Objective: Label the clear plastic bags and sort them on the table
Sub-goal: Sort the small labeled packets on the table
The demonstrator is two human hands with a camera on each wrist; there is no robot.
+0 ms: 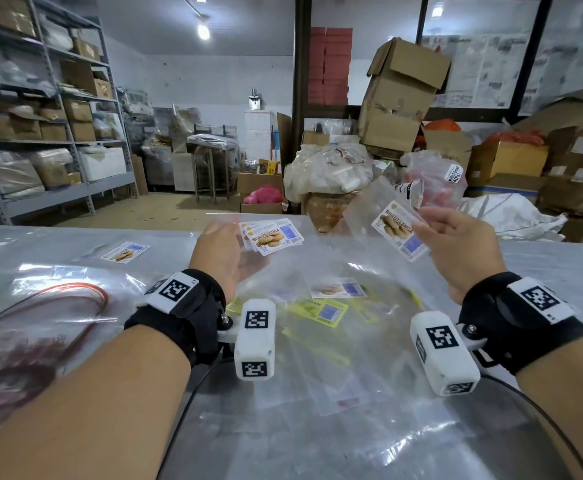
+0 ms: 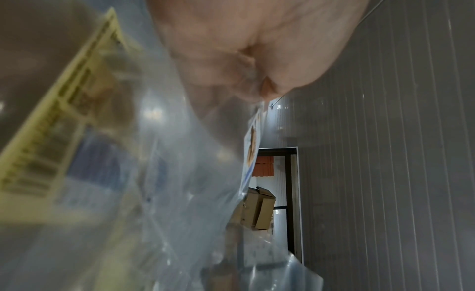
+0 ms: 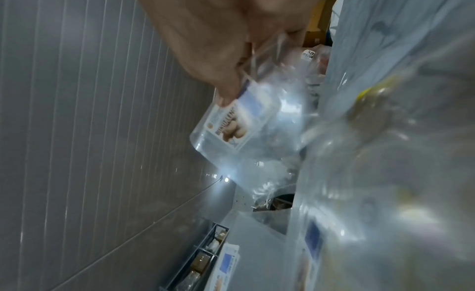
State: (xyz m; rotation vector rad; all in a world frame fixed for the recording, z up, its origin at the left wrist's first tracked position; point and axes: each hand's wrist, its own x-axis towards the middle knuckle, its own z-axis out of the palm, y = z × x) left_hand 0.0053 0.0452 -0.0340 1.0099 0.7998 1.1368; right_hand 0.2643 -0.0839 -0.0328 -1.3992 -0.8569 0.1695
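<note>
Bag (image 1: 383,220): clear plastic, biscuit label stuck on.

Labels (image 1: 272,236) read, seemingly, "BIKUT LENGA"; sack tag (image 1: 453,173) "(40's)"

Grey metal shelving (image 1: 41,140) with cartons lines the far left wall. Stacked cardboard boxes (image 1: 401,98) lean at far right. Red rubber bands (image 1: 72,299) lie near left on the worktop (image 1: 560,271).

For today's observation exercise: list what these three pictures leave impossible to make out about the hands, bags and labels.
- Left hand fingers: head view shows only its back; left wrist view is blurred.
- Small print on the label stack: too small.
- Right hand bag: glare and blur smear its label.
- Yellow label, left wrist view: text blurred.
- Table edges: cut off.
</note>
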